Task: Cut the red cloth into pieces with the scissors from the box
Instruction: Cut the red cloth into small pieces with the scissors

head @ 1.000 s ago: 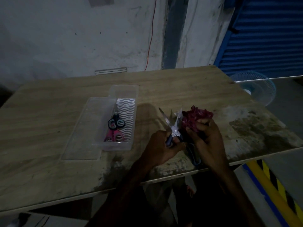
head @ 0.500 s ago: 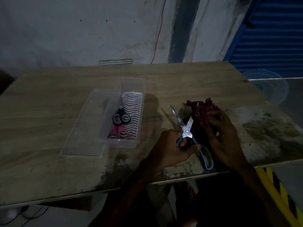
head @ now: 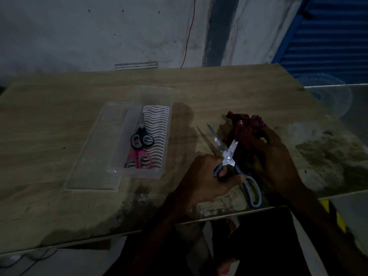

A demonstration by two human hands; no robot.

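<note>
- Currently the step in hand looks like lining up a cut: the blades are spread, the cloth is held up to them, and no cut piece shows on the table (head: 59, 120).
- The left hand (head: 205, 176) grips the scissors (head: 228, 157) by the smaller handle, with its fingers curled round it. The big handle loop hangs free with nothing through it.
- The blades stand wide apart in a V. 1 points up-left over bare table; the other reaches the cloth's lower edge, touching or overlapping it, cannot tell which.
- The right hand (head: 276, 162) holds the red cloth (head: 245, 126) as a bunched wad, fingers curled into it. The cloth sits just beyond the blades, over the front-right part of the table. Cannot tell if it rests on the wood or is lifted.
- Next move, my judgement: get fingers into the free loop, spread a flat edge of cloth between the blades, then close them. The wadded fabric is thick and may jam or slip, and the right fingertips sit close to the blade.
- The box (head: 139, 175), clear plastic, stands well left of the hands. Inside are 2 more pairs, a black-grey pair (head: 141, 140) and a pink pair (head: 139, 160), and the lid (head: 89, 156) lies against its left side.
- Hard to make out: the light is very dim. The right hand covers much of the cloth, so its size and any cuts are unreadable. The left thumb's place in the handle is unclear, and both forearms run off the bottom edge.
</note>
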